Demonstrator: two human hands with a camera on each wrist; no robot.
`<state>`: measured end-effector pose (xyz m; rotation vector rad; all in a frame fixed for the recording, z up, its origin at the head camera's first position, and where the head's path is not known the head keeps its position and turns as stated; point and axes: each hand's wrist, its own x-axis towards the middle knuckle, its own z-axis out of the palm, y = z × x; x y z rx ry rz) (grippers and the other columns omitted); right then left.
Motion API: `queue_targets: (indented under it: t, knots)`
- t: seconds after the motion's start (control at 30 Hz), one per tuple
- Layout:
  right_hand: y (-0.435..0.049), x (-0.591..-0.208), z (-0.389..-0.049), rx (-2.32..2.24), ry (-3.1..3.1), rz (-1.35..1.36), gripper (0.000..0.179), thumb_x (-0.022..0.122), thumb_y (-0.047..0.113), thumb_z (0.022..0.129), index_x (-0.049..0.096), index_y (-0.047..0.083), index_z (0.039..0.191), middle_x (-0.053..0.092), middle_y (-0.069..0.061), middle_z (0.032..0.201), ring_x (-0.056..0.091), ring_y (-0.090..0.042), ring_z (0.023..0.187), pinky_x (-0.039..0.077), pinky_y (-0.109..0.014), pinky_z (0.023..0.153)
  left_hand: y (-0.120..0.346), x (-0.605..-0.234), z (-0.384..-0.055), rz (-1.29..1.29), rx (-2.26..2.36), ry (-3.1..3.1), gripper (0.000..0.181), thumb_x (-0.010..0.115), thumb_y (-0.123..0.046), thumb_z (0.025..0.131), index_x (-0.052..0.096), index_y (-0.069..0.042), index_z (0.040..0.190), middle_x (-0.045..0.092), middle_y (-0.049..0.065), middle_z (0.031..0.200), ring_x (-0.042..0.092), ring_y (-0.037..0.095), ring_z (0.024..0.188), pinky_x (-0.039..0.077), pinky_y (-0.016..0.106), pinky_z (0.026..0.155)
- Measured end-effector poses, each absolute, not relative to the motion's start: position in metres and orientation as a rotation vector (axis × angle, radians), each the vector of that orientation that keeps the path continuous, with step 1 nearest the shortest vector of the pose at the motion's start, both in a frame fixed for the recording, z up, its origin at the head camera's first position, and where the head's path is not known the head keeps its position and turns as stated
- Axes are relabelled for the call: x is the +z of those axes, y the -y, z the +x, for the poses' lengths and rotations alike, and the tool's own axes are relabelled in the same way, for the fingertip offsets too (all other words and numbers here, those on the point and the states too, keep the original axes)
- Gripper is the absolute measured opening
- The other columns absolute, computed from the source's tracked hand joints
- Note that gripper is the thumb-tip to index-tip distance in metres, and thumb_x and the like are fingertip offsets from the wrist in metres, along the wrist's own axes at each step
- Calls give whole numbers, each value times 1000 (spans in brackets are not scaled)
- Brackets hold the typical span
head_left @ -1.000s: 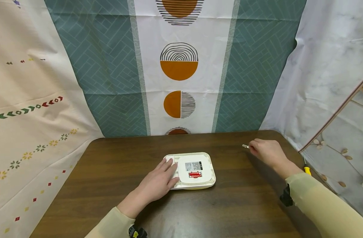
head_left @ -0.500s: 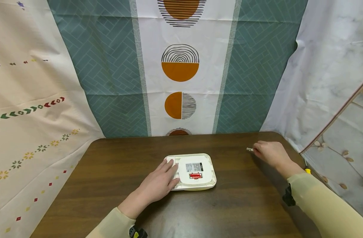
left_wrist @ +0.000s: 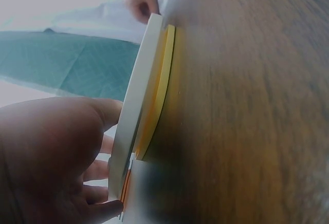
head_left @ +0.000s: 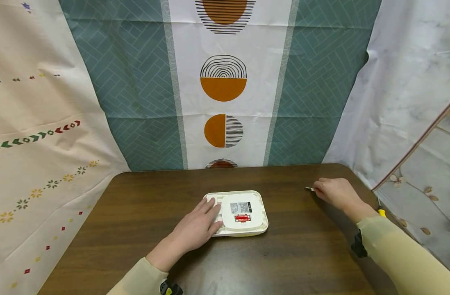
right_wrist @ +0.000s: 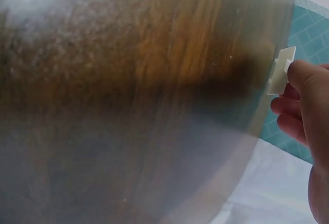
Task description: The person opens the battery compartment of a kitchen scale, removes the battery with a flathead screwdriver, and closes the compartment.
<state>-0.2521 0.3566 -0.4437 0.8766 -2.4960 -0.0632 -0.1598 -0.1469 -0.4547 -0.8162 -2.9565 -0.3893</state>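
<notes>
A flat white device [head_left: 228, 223], resembling a kitchen scale turned over, lies underside up on the table. A label and red batteries [head_left: 242, 218] in an uncovered compartment show on it. My left hand [head_left: 196, 226] rests on its left side, fingers extended over the edge; in the left wrist view a yellow layer [left_wrist: 162, 93] shows beneath the white body. To the right, my right hand [head_left: 337, 193] pinches a small white battery cover [right_wrist: 281, 71] between thumb and fingers, low near the tabletop. Its fingers hide part of the cover.
The dark wooden table [head_left: 147, 213] ends at a patterned curtain [head_left: 225, 127] behind. A yellow-handled tool, probably a screwdriver [head_left: 381, 212], lies at the right edge beside my right forearm, partly hidden.
My right hand has moved slightly right and lower with the battery cover, which now appears thinner, turned nearer edge-on. My left hand and the device stay where they were.
</notes>
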Motion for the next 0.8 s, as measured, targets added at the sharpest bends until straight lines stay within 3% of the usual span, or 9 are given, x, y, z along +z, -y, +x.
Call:
queue_targets:
  t: [0.37,0.53,0.8]
  knots:
    - [-356,-448,-254,-133,2498,928,34,89,-1,83,60,16,76,53,5,71,53,-13,55,47,-39,49,146,-453,-159,-811,-395,2957,62,64,-43,113,56,-6,162,44,20,172,35,44,162,41,57,125]
    - [-356,-450,-255,-157,2479,961,33,91,0,82,62,15,76,55,3,70,57,-18,55,49,-41,48,146,-452,-159,-810,-394,2965,63,64,-43,113,55,-6,163,43,20,172,34,43,162,41,57,125]
    - [-358,-452,-256,-123,2454,967,30,92,2,82,67,16,77,58,6,72,56,-13,55,49,-39,48,146,-451,-160,-810,-392,2967,63,64,-43,113,55,-6,163,43,20,172,34,44,162,41,58,125]
